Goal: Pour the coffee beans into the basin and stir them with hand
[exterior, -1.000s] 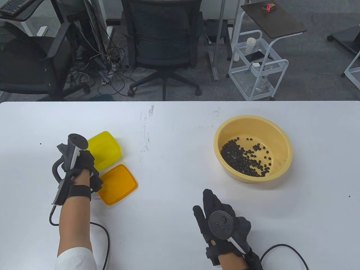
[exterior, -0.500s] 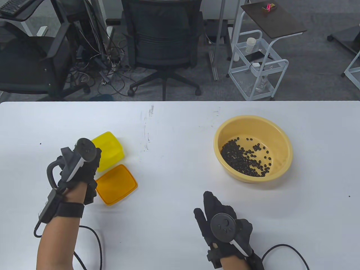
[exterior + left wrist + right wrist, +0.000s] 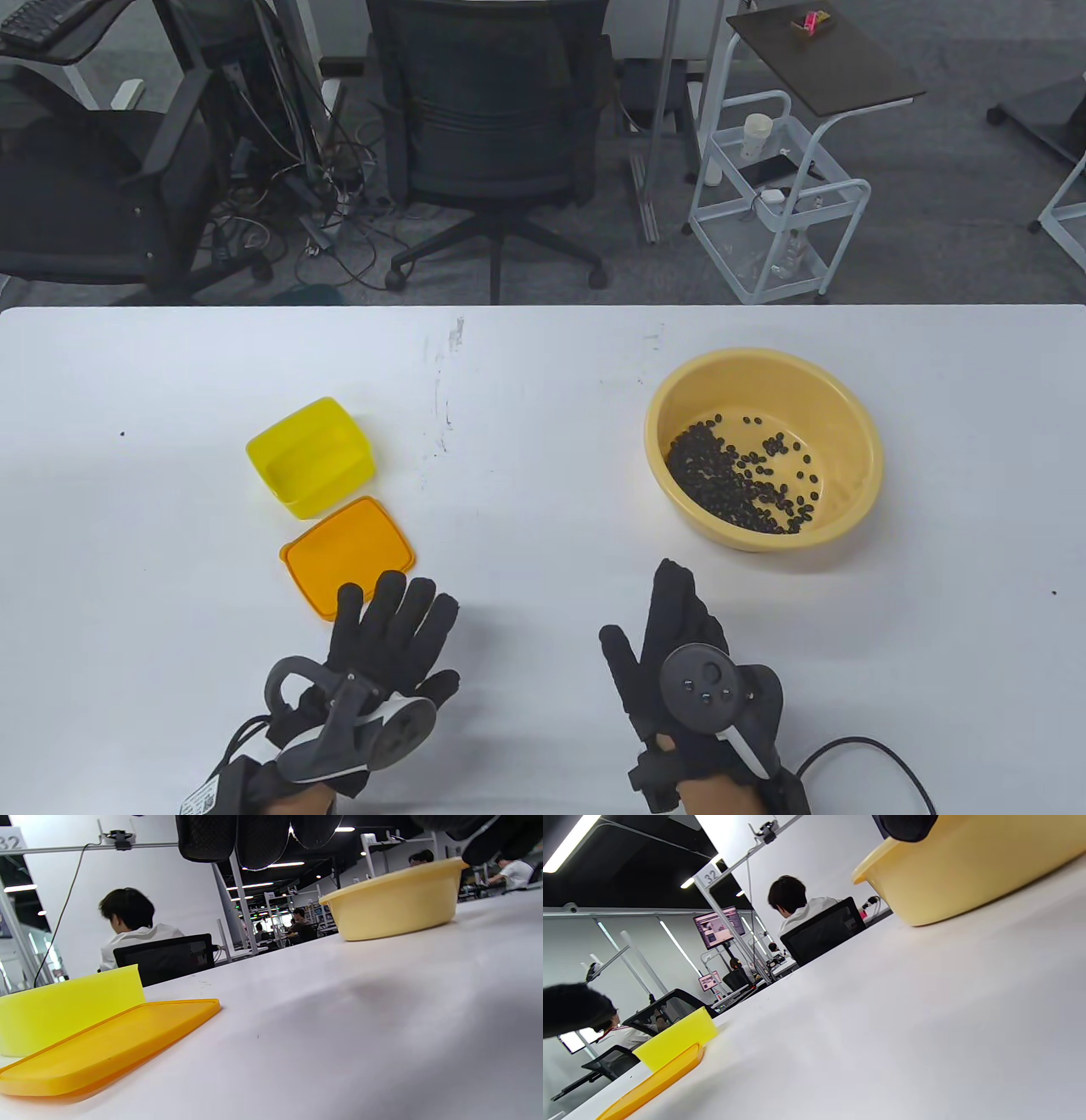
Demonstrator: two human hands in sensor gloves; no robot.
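Note:
The pale yellow basin point(image 3: 857, 492) stands on the right half of the white table, with coffee beans point(image 3: 730, 484) piled on its floor toward the near left. An empty yellow box point(image 3: 311, 458) sits upright at left, its orange lid point(image 3: 348, 556) flat in front of it. My left hand point(image 3: 399, 624) lies flat near the front edge, fingers straight, just right of the lid. My right hand point(image 3: 670, 624) lies flat too, fingers pointing at the basin, a short way in front of it. Both hold nothing. The basin point(image 3: 394, 906) point(image 3: 980, 870) shows in both wrist views.
The table's far edge borders office chairs point(image 3: 492, 110), a tangle of cables and a white cart point(image 3: 780, 195). Glove cables point(image 3: 865, 755) trail off the near edge. People sit at desks in the background of the wrist views.
My left hand let go of the yellow box, drew back toward the front edge and flattened on the table. The right hand slid slightly forward toward the basin.

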